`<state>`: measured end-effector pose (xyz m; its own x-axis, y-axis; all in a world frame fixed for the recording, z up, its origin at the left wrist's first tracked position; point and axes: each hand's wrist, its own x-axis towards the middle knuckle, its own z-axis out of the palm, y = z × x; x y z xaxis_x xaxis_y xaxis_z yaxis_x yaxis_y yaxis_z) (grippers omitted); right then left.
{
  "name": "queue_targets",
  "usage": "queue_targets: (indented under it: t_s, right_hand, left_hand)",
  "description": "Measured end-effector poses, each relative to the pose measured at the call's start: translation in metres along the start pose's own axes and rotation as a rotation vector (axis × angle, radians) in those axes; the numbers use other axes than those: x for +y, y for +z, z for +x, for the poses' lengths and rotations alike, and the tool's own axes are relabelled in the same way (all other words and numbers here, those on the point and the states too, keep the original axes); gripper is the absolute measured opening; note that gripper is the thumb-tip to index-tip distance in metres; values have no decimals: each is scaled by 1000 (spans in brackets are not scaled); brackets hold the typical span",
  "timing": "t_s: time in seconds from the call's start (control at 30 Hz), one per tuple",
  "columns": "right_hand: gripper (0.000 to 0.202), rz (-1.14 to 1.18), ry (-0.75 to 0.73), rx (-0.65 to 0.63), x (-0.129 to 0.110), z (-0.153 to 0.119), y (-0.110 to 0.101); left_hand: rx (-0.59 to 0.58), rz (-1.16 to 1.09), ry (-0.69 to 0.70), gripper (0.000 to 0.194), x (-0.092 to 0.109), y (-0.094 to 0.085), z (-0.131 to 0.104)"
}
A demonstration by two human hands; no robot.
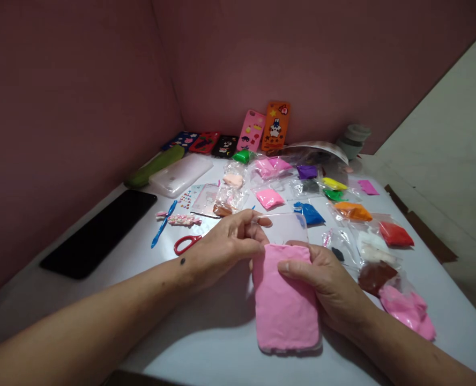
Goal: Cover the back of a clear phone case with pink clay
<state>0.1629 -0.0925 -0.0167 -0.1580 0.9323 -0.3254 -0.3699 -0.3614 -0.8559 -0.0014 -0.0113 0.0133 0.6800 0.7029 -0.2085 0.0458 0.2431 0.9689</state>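
Observation:
A clear phone case [286, 228] is held between both hands above the front of the table. Pink clay [286, 311] covers its lower and middle part in a flat sheet, while the top end is bare and see-through. My left hand [232, 241] grips the case's upper left edge, its thumb at the clay's top left corner. From the right side, my right hand [330, 279] wraps round the case with its thumb pressed flat on the clay. Fingers behind the case are partly hidden. Red-handled scissors [187, 244] lie just beyond my left wrist.
Bags of coloured clay, such as blue [310, 213], orange [352, 210] and red [396, 234], spread over the right side. A black phone [101, 233], a blue modelling tool [164, 224] and a white case [181, 176] lie left. Decorated cases [277, 126] lean on the back wall.

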Motion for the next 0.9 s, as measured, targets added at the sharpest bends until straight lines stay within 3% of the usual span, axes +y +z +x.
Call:
queue_targets:
  t_s: [0.13,0.47,0.9]
  right_hand:
    - [13,-45,-20,-12,2,-1,-1]
    - [13,-56,-8,-43,5,-1,-1]
    - [16,33,11,14,0,-4,-1]
  left_hand:
    - [29,6,-13,42,-2,4,2]
    - [63,-19,7,33,-3,3,1]
    - [-30,-118,-35,34,1,-6,1]
